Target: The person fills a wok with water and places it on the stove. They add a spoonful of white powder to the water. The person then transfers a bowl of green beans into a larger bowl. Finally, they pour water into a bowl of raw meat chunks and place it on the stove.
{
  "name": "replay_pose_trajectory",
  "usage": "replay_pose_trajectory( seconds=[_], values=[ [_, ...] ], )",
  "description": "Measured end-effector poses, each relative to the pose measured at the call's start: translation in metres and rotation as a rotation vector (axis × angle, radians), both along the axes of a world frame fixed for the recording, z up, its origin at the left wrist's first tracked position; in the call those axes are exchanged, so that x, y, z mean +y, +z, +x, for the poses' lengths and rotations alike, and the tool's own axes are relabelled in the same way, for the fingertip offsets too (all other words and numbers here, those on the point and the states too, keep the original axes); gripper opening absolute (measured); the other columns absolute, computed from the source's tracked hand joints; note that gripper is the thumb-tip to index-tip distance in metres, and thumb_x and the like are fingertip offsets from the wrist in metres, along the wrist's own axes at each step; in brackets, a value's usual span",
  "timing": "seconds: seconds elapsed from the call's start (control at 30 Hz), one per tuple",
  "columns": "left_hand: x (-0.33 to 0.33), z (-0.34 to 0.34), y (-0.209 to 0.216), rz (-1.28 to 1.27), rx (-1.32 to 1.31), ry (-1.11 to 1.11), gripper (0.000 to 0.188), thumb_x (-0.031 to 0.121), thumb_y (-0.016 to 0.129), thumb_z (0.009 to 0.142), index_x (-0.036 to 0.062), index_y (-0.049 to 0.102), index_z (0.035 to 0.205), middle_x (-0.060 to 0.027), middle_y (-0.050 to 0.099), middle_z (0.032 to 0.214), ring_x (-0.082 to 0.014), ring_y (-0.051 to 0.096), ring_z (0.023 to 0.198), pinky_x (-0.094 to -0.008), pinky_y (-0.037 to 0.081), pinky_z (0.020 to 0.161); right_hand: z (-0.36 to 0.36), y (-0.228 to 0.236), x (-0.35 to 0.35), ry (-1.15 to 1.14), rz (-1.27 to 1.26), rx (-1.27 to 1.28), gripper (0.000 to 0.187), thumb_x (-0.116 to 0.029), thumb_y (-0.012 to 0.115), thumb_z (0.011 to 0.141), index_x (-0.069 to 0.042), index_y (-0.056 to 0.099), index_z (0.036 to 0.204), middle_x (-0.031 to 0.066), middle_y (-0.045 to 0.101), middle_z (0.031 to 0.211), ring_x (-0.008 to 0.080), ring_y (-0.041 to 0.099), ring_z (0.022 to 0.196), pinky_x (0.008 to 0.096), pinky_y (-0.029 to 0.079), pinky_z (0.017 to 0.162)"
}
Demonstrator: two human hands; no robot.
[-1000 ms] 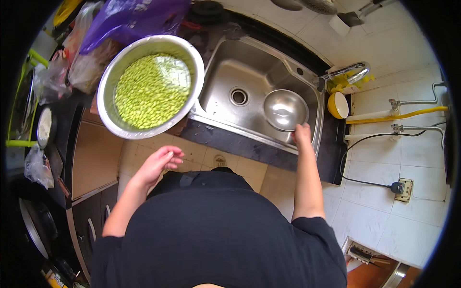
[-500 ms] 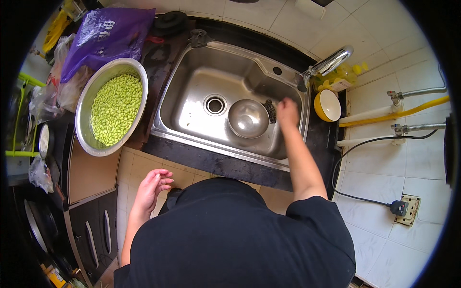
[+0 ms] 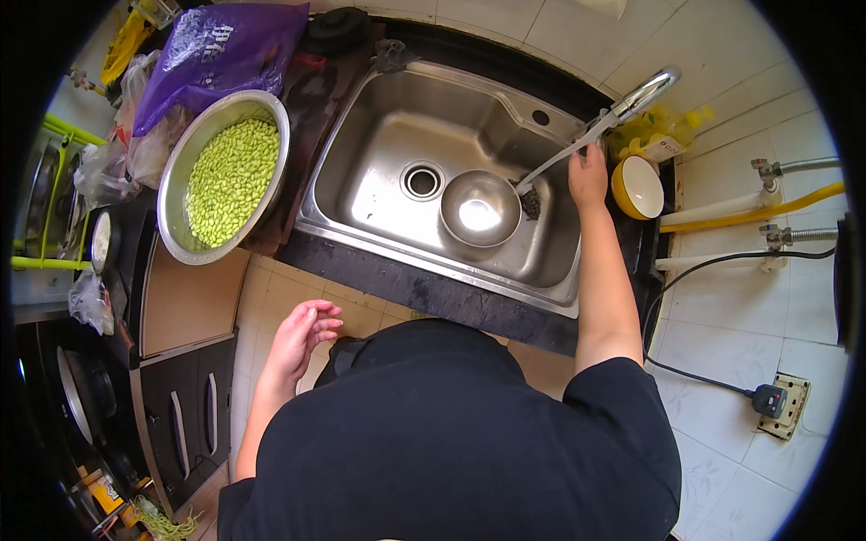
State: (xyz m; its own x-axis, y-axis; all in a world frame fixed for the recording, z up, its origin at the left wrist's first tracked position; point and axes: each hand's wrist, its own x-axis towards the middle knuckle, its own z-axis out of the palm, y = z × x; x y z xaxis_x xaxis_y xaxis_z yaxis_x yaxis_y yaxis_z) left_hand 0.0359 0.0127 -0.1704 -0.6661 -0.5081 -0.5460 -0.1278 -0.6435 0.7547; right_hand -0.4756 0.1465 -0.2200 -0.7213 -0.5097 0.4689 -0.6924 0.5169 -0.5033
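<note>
My right hand [image 3: 588, 176] reaches over the sink's right side to the base of the chrome tap [image 3: 645, 93]. Its fingers are bent together there and cover most of the handle. A stream of water [image 3: 564, 158] slants down from the tap into the steel sink [image 3: 374, 149], landing by a dark scouring pad [image 3: 532, 205]. Beside the pad, a metal bowl [image 3: 480, 212] with nothing visible in it rests on the sink floor, right of the drain [image 3: 422, 182]. My left hand [image 3: 302, 334] hangs in front of the counter, loosely curled, thumb apart, holding nothing.
Left of the sink stands a large metal basin [image 3: 171, 212] of green beans [image 3: 230, 180]. Behind it lies a purple bag [image 3: 216, 54]. A yellow bowl [image 3: 638, 187] and yellow bottles [image 3: 663, 135] sit right of the sink. A black plug [image 3: 769, 400] is in the wall socket.
Water now runs from the tap; none ran before. My right hand has moved from beside the scouring pad up and right to the tap's base. The view has shifted slightly; my left hand keeps its pose.
</note>
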Motion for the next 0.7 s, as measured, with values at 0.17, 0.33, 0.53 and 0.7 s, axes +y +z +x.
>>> replay_pose_trajectory(
  seconds=[0.17,0.33,0.53,0.7],
  values=[
    [0.001,-0.005,0.002,-0.022,0.019,0.014,0.027,0.022,0.038,0.092,0.0004,0.047,0.107,-0.0133,0.055,0.104,-0.0182,0.057,0.089,-0.0282,0.047,0.075,-0.006,-0.010,0.001,-0.014,-0.032,0.045,0.034,-0.015,0.048,0.078,-0.009,0.050,0.112,0.0148,0.052,0.111,0.0323,0.049,0.101,0.0371,0.040,0.085],
    [0.005,0.002,0.000,0.004,0.007,0.038,0.026,0.020,0.039,0.092,0.0000,0.048,0.107,-0.0128,0.056,0.104,-0.0168,0.057,0.089,-0.0275,0.047,0.075,-0.006,-0.015,0.001,-0.041,-0.028,0.047,0.035,-0.015,0.047,0.078,-0.012,0.050,0.113,0.0137,0.051,0.112,0.0317,0.048,0.104,0.0376,0.039,0.086],
    [0.008,0.010,-0.004,0.024,0.016,0.068,0.026,0.020,0.040,0.092,0.0000,0.048,0.106,-0.0131,0.057,0.103,-0.0174,0.058,0.088,-0.0277,0.048,0.075,-0.005,-0.013,0.000,-0.032,-0.040,0.046,0.036,-0.014,0.047,0.077,-0.011,0.050,0.113,0.0142,0.051,0.113,0.0322,0.047,0.104,0.0379,0.039,0.087],
    [0.009,0.005,0.000,0.018,-0.005,0.061,0.027,0.021,0.040,0.092,-0.0001,0.049,0.106,-0.0133,0.057,0.102,-0.0176,0.059,0.087,-0.0276,0.048,0.074,0.000,-0.009,-0.001,-0.034,-0.047,0.054,0.036,-0.013,0.047,0.076,-0.010,0.050,0.112,0.0154,0.051,0.113,0.0333,0.047,0.104,0.0382,0.039,0.087]
  ],
)
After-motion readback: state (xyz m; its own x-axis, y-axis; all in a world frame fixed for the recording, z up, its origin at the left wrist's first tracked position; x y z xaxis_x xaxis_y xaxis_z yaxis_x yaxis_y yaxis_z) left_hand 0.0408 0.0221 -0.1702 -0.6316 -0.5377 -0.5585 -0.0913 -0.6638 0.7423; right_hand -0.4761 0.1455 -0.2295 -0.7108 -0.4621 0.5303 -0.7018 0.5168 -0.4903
